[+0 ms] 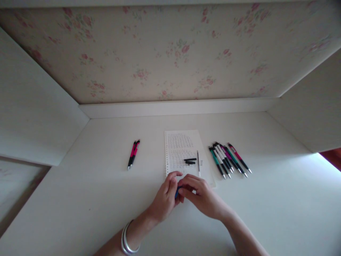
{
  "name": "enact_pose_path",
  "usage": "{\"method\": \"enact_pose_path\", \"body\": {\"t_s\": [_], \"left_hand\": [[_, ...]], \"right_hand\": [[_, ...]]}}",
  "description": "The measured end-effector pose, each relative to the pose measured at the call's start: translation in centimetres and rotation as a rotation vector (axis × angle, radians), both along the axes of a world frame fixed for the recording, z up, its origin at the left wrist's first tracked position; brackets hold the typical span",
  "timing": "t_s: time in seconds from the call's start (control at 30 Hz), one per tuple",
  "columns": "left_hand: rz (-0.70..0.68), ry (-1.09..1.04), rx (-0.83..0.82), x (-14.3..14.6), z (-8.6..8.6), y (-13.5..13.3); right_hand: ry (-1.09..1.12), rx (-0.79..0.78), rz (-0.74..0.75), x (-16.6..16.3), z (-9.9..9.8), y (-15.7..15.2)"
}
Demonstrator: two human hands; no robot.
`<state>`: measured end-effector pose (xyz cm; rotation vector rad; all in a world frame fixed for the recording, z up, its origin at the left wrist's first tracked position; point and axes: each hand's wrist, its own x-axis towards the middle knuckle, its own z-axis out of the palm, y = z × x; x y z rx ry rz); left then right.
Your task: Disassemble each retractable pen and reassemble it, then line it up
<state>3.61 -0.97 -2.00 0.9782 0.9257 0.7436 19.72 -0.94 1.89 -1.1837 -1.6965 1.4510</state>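
My left hand [166, 197] and my right hand [198, 193] meet over the near edge of a written sheet of paper [183, 149] on the white desk [93, 199]. Their fingers are pinched together around a small blue pen part [176, 192], mostly hidden between them. On the paper lie two short black pen pieces [190, 161] and a thin ink refill [198, 163]. My left wrist wears silver bangles [127, 241].
Two pink-and-black pens [133, 154] lie side by side left of the paper. Several pens [229, 160] in teal, white, purple and pink lie in a row to its right. White side panels and a floral back wall [170, 49] enclose the desk.
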Motion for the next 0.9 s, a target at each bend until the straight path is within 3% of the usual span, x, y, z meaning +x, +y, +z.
{"method": "enact_pose_path", "body": {"t_s": [0.13, 0.33, 0.5, 0.73, 0.9], "left_hand": [[-0.016, -0.054, 0.019, -0.3, 0.2, 0.1], [0.067, -0.066, 0.148, -0.6, 0.5, -0.3], [0.208, 0.067, 0.235, -0.7, -0.2, -0.4], [0.257, 0.215, 0.369, -1.0, -0.6, -0.3], [0.334, 0.423, 0.674, -1.7, -0.4, 1.3]], "right_hand": [[0.160, -0.130, -0.077, 0.4, -0.9, 0.2], [0.415, -0.427, -0.441, 1.8, -2.3, 0.6], [0.526, -0.618, -0.405, 1.6, -2.5, 0.5], [0.513, -0.617, -0.432, 1.8, -2.9, 0.6], [0.425, -0.348, -0.608, 3.3, -3.2, 1.3]]}}
